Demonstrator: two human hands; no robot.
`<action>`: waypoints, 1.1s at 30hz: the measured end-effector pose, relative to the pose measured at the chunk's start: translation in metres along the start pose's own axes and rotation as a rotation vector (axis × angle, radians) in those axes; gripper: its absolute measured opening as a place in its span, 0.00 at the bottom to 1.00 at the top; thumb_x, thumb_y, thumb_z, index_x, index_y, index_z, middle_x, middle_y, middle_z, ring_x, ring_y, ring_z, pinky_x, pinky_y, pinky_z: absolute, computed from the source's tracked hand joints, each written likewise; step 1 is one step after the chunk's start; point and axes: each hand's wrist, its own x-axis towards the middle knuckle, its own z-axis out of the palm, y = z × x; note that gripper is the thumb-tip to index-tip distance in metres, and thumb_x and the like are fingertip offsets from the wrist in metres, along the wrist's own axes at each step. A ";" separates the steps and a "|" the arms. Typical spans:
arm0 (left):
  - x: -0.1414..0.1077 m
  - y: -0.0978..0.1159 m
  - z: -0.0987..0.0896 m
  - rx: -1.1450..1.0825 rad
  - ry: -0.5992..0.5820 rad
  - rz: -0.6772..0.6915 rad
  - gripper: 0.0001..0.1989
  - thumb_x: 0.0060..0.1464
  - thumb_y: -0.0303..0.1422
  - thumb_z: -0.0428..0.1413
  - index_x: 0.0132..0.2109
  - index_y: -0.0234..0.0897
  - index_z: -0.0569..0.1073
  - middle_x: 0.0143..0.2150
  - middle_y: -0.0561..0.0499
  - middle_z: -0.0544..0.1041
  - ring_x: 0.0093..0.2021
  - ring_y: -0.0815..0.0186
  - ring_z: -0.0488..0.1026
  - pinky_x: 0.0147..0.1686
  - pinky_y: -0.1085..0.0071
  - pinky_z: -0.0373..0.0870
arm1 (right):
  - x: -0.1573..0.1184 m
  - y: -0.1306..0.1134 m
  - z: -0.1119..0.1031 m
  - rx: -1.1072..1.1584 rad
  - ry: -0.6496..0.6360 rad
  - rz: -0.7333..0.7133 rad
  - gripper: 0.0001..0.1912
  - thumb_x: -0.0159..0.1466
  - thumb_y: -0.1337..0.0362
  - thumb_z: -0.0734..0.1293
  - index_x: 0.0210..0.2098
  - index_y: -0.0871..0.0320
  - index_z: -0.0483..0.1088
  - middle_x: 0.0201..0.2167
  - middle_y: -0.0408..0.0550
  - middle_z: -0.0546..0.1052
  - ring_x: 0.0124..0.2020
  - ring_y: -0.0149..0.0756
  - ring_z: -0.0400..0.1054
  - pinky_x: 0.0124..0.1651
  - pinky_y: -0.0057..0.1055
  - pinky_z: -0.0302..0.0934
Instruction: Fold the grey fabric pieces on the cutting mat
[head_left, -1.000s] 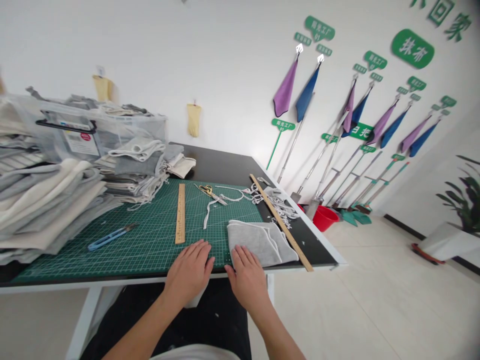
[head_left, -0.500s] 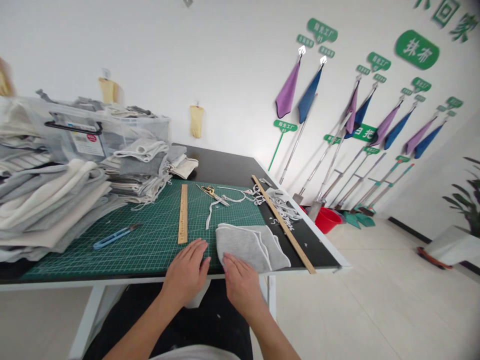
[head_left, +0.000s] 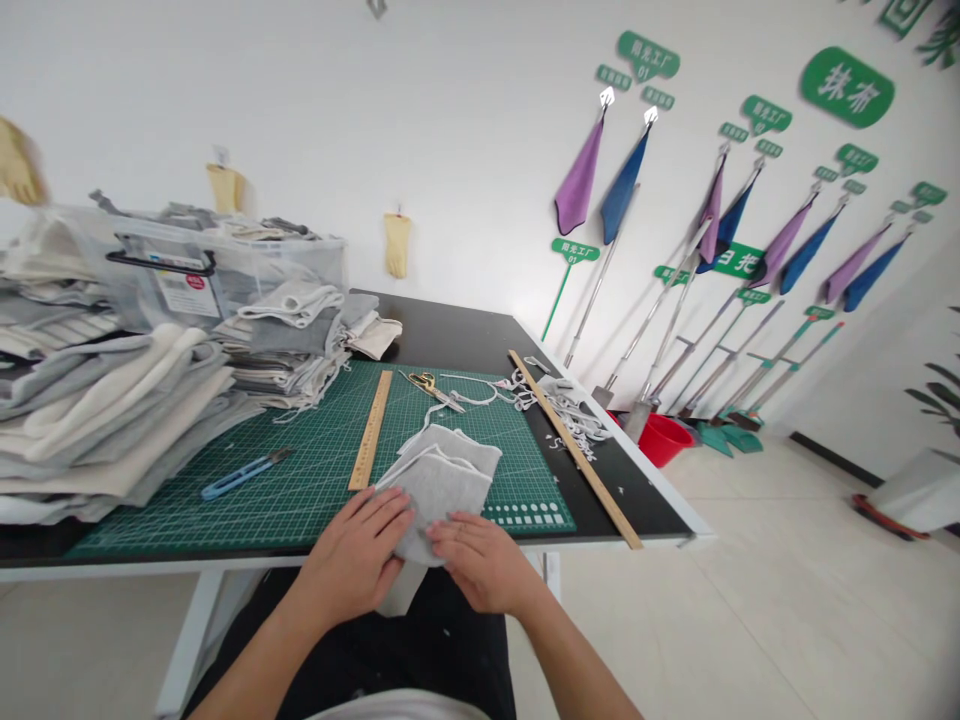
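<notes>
— Where is the cloth?
— A folded grey cloth (head_left: 450,485) lies at the near edge of a table, its far part on a green cutting mat (head_left: 315,475).

— And the hands?
— The left hand (head_left: 356,550) rests its fingers, nearly straight, on the cloth's left side. The right hand (head_left: 480,560), fingers lightly bent, touches its near right edge. I cannot tell whether either thumb pinches the fabric from below.

— What is around it?
— Just left, a wooden ruler (head_left: 373,430); beyond, gold-handled scissors (head_left: 435,390). Farther left, a blue cutter (head_left: 244,475) and stacked fabrics (head_left: 112,430). To the right, a long wooden strip (head_left: 574,447) beside pale scraps (head_left: 587,425).

— Farther out?
— Purple and blue cloths hang on a white wall (head_left: 465,130).
</notes>
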 end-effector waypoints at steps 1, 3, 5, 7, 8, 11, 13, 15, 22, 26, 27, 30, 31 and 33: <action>0.000 0.001 -0.001 0.006 -0.001 0.010 0.21 0.51 0.29 0.52 0.53 0.39 0.72 0.57 0.47 0.73 0.60 0.59 0.65 0.64 0.56 0.53 | -0.007 0.001 -0.005 0.010 -0.002 0.047 0.15 0.64 0.70 0.58 0.50 0.58 0.66 0.54 0.52 0.74 0.57 0.32 0.66 0.64 0.36 0.55; -0.001 0.004 -0.002 0.025 0.002 0.033 0.20 0.53 0.28 0.51 0.53 0.39 0.72 0.56 0.48 0.74 0.59 0.60 0.66 0.63 0.57 0.54 | -0.019 0.002 -0.015 0.028 -0.009 0.133 0.16 0.65 0.70 0.57 0.51 0.57 0.65 0.54 0.52 0.74 0.58 0.31 0.66 0.64 0.37 0.55; 0.000 0.006 -0.003 0.048 0.017 0.062 0.19 0.53 0.27 0.51 0.52 0.39 0.73 0.56 0.49 0.75 0.58 0.60 0.67 0.62 0.57 0.56 | -0.026 0.003 -0.022 0.031 -0.021 0.199 0.16 0.65 0.70 0.56 0.50 0.56 0.65 0.54 0.51 0.74 0.59 0.31 0.64 0.65 0.39 0.52; 0.001 0.007 -0.004 0.068 0.042 0.091 0.18 0.53 0.26 0.50 0.51 0.39 0.73 0.54 0.49 0.76 0.57 0.60 0.69 0.61 0.57 0.58 | -0.029 0.004 -0.027 0.023 -0.049 0.237 0.16 0.65 0.65 0.59 0.52 0.57 0.65 0.55 0.53 0.73 0.61 0.34 0.62 0.67 0.43 0.48; 0.002 0.007 -0.003 0.075 0.055 0.104 0.18 0.53 0.26 0.50 0.50 0.39 0.73 0.53 0.49 0.77 0.56 0.60 0.70 0.60 0.58 0.59 | -0.029 0.005 -0.029 0.018 -0.072 0.249 0.19 0.64 0.61 0.61 0.53 0.58 0.65 0.56 0.54 0.72 0.62 0.37 0.61 0.67 0.45 0.46; 0.002 0.008 -0.003 0.085 0.098 0.138 0.17 0.54 0.24 0.49 0.49 0.38 0.73 0.50 0.50 0.78 0.54 0.61 0.71 0.57 0.61 0.63 | -0.027 0.009 -0.032 0.000 -0.157 0.276 0.30 0.61 0.53 0.65 0.59 0.59 0.62 0.61 0.56 0.67 0.64 0.43 0.56 0.68 0.49 0.39; 0.001 0.009 -0.004 0.079 0.129 0.159 0.16 0.55 0.24 0.49 0.48 0.37 0.73 0.49 0.49 0.79 0.52 0.62 0.72 0.54 0.63 0.66 | -0.027 0.012 -0.031 -0.016 -0.188 0.306 0.30 0.60 0.57 0.65 0.60 0.58 0.61 0.62 0.55 0.65 0.65 0.43 0.54 0.69 0.50 0.37; 0.001 0.010 -0.005 0.054 0.168 0.165 0.14 0.55 0.24 0.50 0.48 0.37 0.73 0.46 0.49 0.79 0.49 0.63 0.74 0.53 0.64 0.67 | -0.028 0.015 -0.029 -0.026 -0.178 0.334 0.29 0.59 0.64 0.64 0.59 0.57 0.62 0.62 0.54 0.65 0.65 0.42 0.54 0.69 0.49 0.36; -0.002 0.003 -0.006 -0.078 0.192 0.027 0.22 0.53 0.24 0.52 0.55 0.37 0.67 0.51 0.46 0.77 0.53 0.64 0.72 0.55 0.67 0.68 | -0.028 0.020 -0.021 0.077 0.041 0.417 0.18 0.59 0.71 0.61 0.48 0.54 0.69 0.49 0.49 0.78 0.55 0.35 0.69 0.67 0.48 0.42; -0.004 -0.007 -0.007 -0.110 -0.026 -0.041 0.33 0.47 0.22 0.50 0.61 0.39 0.61 0.60 0.47 0.70 0.62 0.61 0.64 0.63 0.59 0.60 | -0.028 0.026 -0.027 0.133 0.019 0.429 0.18 0.60 0.71 0.60 0.48 0.53 0.68 0.49 0.48 0.78 0.54 0.34 0.69 0.65 0.46 0.48; -0.004 -0.009 -0.007 -0.117 -0.071 -0.040 0.34 0.45 0.21 0.50 0.62 0.40 0.61 0.61 0.48 0.69 0.62 0.62 0.64 0.64 0.59 0.59 | -0.028 0.027 -0.029 0.126 -0.021 0.416 0.19 0.59 0.72 0.60 0.48 0.53 0.68 0.50 0.48 0.77 0.56 0.34 0.68 0.65 0.45 0.48; -0.004 -0.010 -0.009 -0.118 -0.176 -0.001 0.36 0.42 0.19 0.49 0.60 0.44 0.64 0.63 0.52 0.67 0.63 0.63 0.62 0.65 0.58 0.56 | -0.030 0.028 -0.032 0.051 -0.144 0.387 0.26 0.53 0.73 0.62 0.51 0.53 0.68 0.56 0.48 0.73 0.61 0.35 0.62 0.66 0.44 0.46; -0.004 -0.010 -0.009 -0.110 -0.200 0.015 0.38 0.40 0.18 0.48 0.60 0.45 0.65 0.64 0.52 0.66 0.64 0.64 0.61 0.65 0.57 0.55 | -0.030 0.028 -0.033 0.020 -0.171 0.380 0.29 0.52 0.73 0.62 0.53 0.53 0.67 0.58 0.49 0.71 0.62 0.35 0.60 0.66 0.44 0.45; -0.005 -0.009 -0.010 -0.088 -0.225 0.029 0.40 0.38 0.18 0.48 0.61 0.46 0.64 0.65 0.54 0.65 0.65 0.64 0.59 0.66 0.57 0.53 | -0.031 0.028 -0.034 -0.021 -0.202 0.370 0.33 0.50 0.74 0.61 0.56 0.53 0.66 0.60 0.50 0.69 0.63 0.36 0.58 0.67 0.45 0.43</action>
